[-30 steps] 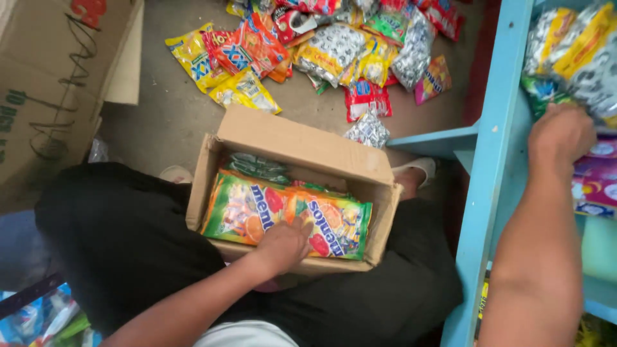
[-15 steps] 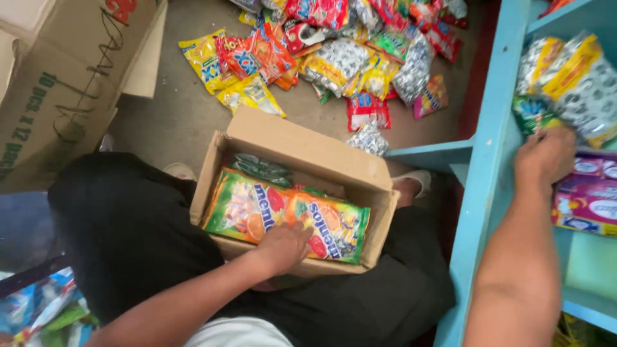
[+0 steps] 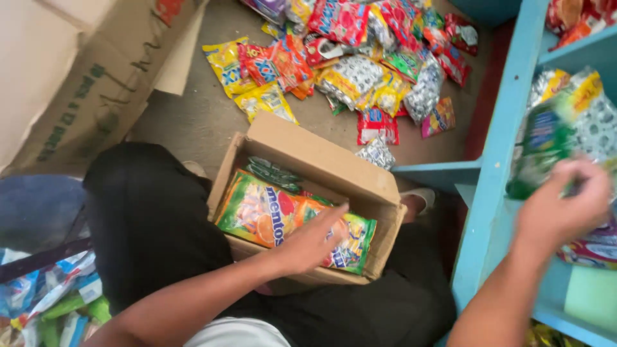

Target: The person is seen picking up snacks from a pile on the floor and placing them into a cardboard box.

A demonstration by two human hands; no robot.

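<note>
touching candy bag (image 3: pixel 270 212), left hand (image 3: pixel 315 241)

Hands at box and shelf
Left hand (image 3: pixel 313 243) rested on the orange-green candy bag (image 3: pixel 270 215) in the open cardboard box (image 3: pixel 321 157), centre frame; right hand (image 3: pixel 560 209) touched green-silver packets (image 3: pixel 565 128) at right.

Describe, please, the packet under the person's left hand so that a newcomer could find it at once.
Start at the open cardboard box resting on the person's lap, in front of the blue shelf. The left hand lies on a large candy bag at the top of the box. Unlike the dark green packet behind it, this bag is bright orange, green and yellow with fruit pictures.
</note>
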